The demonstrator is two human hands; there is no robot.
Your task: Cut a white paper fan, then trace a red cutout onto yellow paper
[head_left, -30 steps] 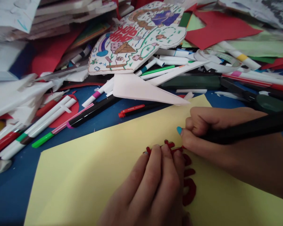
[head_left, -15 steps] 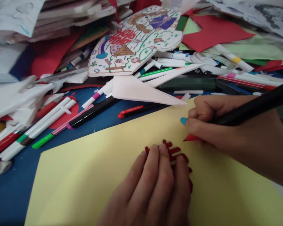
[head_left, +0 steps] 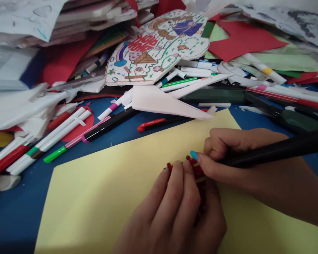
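My left hand (head_left: 169, 215) lies with outstretched fingers on a small red paper cut-out (head_left: 197, 171), pressing it against a sheet of yellow paper (head_left: 95, 194). Most of the cut-out is hidden beneath the fingers; slim red strips with gaps show near the fingertips. Closed around a thick black pen (head_left: 281, 149), my right hand (head_left: 251, 183) rests close to the cut-out's upper right edge. The pen's tip is hidden behind the thumb and fingers.
Felt-tip pens (head_left: 55, 134) and a red-capped black pen (head_left: 151, 125) lie beyond the sheet on the blue table (head_left: 116, 137). Folded white paper (head_left: 159, 100), a coloured drawing (head_left: 159, 49), dark-handled scissors (head_left: 294, 118), red paper (head_left: 249, 38) and paper stacks (head_left: 95, 17) crowd the back.
My right hand has moved left and down with the pen, from the bare yellow paper to the cut-out's edge. My left hand stays on the cut-out. The view has shifted slightly.
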